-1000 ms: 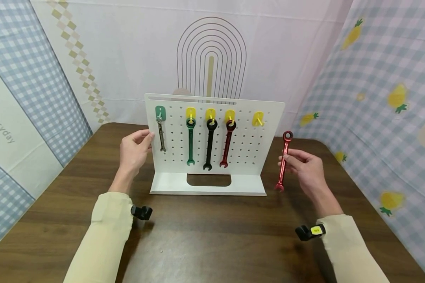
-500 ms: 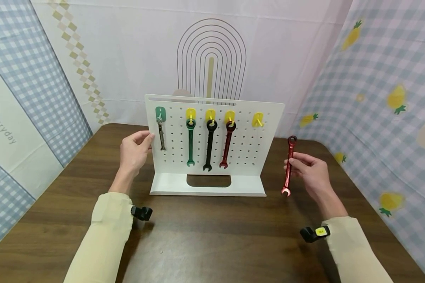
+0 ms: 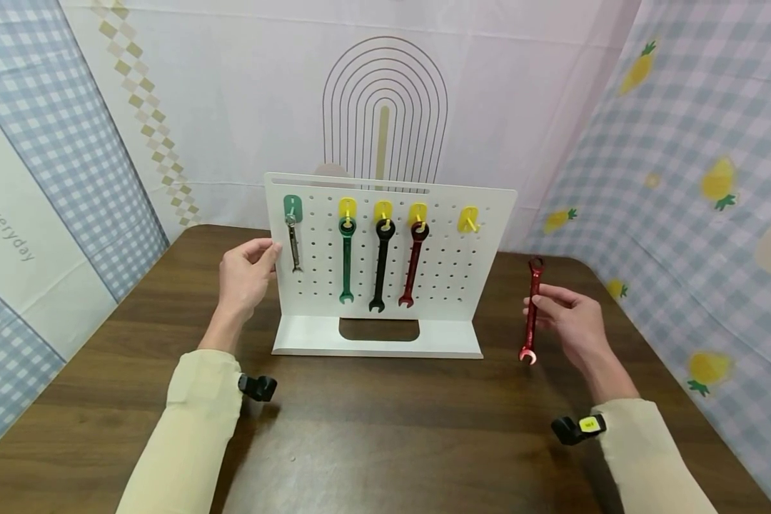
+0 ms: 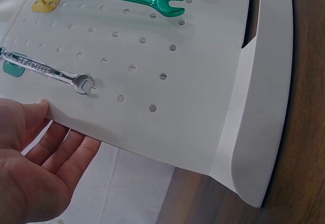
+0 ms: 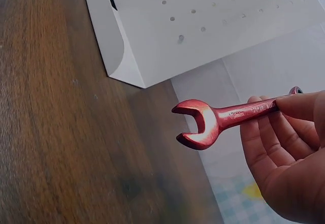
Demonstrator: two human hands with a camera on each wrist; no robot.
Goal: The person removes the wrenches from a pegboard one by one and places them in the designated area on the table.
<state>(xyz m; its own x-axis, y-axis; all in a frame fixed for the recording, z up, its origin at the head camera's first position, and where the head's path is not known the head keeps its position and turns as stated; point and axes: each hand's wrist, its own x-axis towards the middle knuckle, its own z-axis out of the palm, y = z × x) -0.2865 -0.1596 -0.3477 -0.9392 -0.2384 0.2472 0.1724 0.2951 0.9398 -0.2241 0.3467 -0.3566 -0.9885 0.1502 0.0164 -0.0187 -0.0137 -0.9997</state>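
My left hand [image 3: 247, 275] pinches the left edge of a white pegboard [image 3: 446, 285], thumb in front and fingers behind in the left wrist view. Near that thumb hangs a small silver wrench [image 4: 45, 70]. A green wrench [image 3: 347, 260], a black wrench [image 3: 381, 268] and a dark red wrench [image 3: 413, 265] hang from yellow hooks farther right. Off the board's right side, my right hand [image 3: 572, 321] holds a red combination wrench [image 3: 532, 314] between thumb and fingers. Its open end [image 5: 203, 127] points down in the head view, its ring end up.
A yellow hook [image 3: 468, 219] at the board's upper right bears no wrench. The board's white base [image 3: 379, 348] stands on a brown wooden table [image 3: 373, 428]. Patterned cloths [image 3: 668, 214] hang behind and at both sides.
My right hand has moved right and slightly down with the red wrench, away from the pegboard. My left hand keeps its grip on the board's edge.
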